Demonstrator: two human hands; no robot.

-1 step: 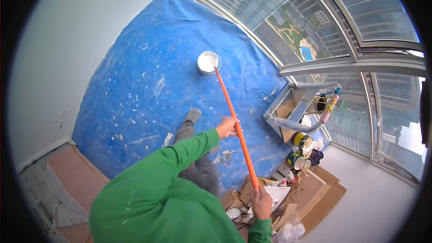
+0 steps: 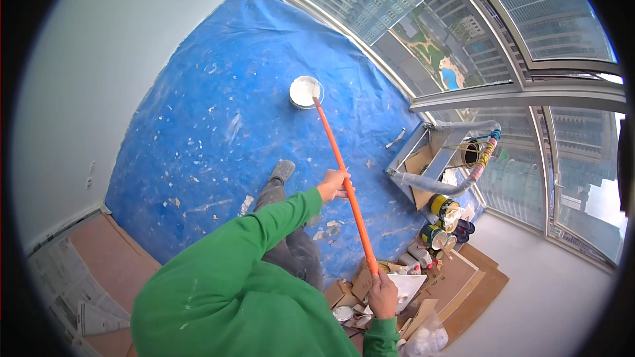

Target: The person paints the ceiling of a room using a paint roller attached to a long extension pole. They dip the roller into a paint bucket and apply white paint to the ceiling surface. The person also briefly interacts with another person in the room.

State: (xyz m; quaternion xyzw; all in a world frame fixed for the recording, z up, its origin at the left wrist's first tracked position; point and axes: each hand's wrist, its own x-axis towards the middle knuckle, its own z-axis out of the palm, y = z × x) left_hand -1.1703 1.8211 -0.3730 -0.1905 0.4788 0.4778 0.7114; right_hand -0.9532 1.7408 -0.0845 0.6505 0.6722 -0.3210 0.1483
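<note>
- Shift since the earlier frame: slight; right hand (image 2: pixel 383 295) and pole (image 2: pixel 362 231) butt sit a touch further left, so work remains at the bucket.
- Blue sheet (image 2: pixel 165 112): under the bucket.
- Pole: orange, slanted; tip apparently inside bucket (image 2: pixel 295 102), though too small to be sure.
- Bucket: white contents.
- Left hand (image 2: pixel 333 186): curled round mid-pole.
- Right hand: closed round the butt.

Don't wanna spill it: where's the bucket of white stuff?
In the head view, the bucket stands on the blue sheet, above centre, slightly left, at the far end of the orange pole.
</note>
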